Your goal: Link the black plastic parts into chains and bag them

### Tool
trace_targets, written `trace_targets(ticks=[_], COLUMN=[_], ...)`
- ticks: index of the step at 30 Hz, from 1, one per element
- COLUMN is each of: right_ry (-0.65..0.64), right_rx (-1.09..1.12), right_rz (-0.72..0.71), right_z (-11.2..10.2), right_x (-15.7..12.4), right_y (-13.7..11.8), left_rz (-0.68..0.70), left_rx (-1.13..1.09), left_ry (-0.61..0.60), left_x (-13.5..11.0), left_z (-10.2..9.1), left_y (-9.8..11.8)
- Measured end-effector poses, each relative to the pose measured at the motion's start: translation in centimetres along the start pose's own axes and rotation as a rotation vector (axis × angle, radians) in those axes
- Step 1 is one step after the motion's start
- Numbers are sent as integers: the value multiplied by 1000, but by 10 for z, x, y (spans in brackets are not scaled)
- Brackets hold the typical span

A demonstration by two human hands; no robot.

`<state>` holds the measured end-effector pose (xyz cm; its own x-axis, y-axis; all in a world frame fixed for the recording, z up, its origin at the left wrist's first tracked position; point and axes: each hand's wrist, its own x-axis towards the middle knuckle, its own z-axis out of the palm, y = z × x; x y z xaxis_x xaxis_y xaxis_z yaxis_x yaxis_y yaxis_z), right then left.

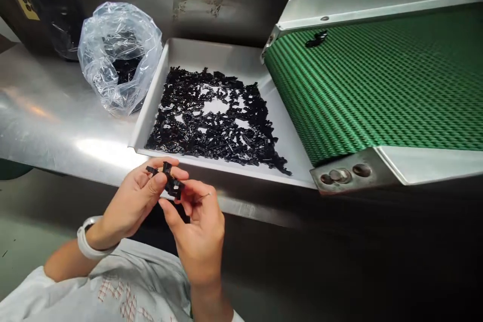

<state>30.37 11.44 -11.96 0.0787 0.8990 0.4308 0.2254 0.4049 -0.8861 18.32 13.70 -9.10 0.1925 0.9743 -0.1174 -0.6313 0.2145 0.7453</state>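
My left hand [138, 196] pinches a small black plastic part [169, 179] between thumb and fingers, just in front of the tray's near edge. At the part's right side is my right hand [198, 219], thumb and fingers apart around its lower end; whether the fingertips touch it is hard to make out. Behind the hands stands a white tray [211, 53], its floor covered with a loose spread of many similar black plastic parts [204, 131].
Left of the tray, an open clear plastic bag [121, 55] holds more black pieces on the metal table [49, 110]. A green conveyor belt [377, 80] slopes in from the right, its end over the tray, with a few black parts [317, 38] on it.
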Motion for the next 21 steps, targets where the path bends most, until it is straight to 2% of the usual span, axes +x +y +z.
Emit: trace_targets(ticks=[2, 8, 13, 17, 21], right_ry=[7, -24, -12, 42, 62], right_rx=[-16, 211, 275, 302, 401], right_rz=[16, 209, 231, 233, 235], right_z=[7, 3, 3, 1, -3], right_x=[-4, -7, -5, -9, -15], right_y=[3, 7, 5, 3, 1], left_rz=[20, 43, 101, 44, -65], left_rx=[-41, 16, 23, -4, -109], left_ry=[35, -80, 37, 129, 113], left_x=[-3, -7, -7, -6, -6], left_z=[-5, -19, -19, -19, -21], left_y=[-10, -18, -23, -25, -26])
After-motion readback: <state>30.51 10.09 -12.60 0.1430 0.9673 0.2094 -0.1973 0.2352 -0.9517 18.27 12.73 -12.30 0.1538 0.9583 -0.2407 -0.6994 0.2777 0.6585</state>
